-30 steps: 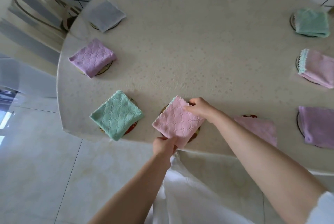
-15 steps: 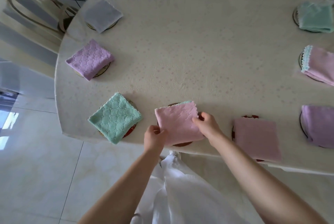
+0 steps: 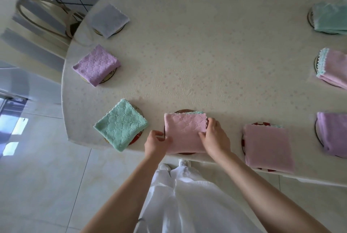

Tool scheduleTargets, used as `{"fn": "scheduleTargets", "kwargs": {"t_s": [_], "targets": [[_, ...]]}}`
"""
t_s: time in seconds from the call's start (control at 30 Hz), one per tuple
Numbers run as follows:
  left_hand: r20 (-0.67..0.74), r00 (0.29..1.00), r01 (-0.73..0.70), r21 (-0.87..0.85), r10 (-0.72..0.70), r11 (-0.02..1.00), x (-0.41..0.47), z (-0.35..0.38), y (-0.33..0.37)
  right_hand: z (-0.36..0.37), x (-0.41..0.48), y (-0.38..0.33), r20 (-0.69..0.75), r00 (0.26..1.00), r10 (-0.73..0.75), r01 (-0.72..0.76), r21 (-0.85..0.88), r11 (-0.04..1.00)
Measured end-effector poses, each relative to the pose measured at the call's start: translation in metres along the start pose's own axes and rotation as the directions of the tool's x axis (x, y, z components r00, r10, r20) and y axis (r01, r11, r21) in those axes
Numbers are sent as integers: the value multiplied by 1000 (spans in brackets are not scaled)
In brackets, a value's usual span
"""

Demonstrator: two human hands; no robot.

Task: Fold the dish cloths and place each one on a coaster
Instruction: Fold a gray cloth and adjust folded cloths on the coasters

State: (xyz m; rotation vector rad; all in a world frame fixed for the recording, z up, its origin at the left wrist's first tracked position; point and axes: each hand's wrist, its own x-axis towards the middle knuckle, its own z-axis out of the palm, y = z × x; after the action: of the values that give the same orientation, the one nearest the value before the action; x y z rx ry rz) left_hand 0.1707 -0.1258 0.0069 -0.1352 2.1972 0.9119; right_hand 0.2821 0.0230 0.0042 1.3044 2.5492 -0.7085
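Two sides of the pink cloth (image 3: 185, 133) at six o'clock are pinched by the left fingers (image 3: 156, 133) and right fingers (image 3: 211, 121). It is being set straight on its coaster (image 3: 183, 111); letting go seems needed next.

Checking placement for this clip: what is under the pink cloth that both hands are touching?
A dark round coaster: only its far rim and a sliver at the near edge show past the pink cloth. Its middle and any pattern are covered.
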Motion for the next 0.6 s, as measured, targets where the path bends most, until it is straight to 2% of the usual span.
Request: {"fn": "scheduleTargets", "kwargs": {"t_s": [0.13, 0.2, 0.4, 0.6], "targets": [[-13, 998, -55, 81, 57, 995, -2, -3, -5, -12, 8, -1, 84, 996, 21, -16, -61, 998], [-18, 998, -63, 103, 65, 993, 0, -8, -7, -17, 10, -5, 59, 998, -19, 22, -60, 998], [-180, 980, -84, 29, 88, 996, 9, -43, -15, -22, 21, -54, -37, 966, -256, 251, -105, 962], [-355, 935, -62, -95, 25, 994, 21, -96, -31, -2, 33, -114, 75, 872, -483, 488, -76, 869]]}}
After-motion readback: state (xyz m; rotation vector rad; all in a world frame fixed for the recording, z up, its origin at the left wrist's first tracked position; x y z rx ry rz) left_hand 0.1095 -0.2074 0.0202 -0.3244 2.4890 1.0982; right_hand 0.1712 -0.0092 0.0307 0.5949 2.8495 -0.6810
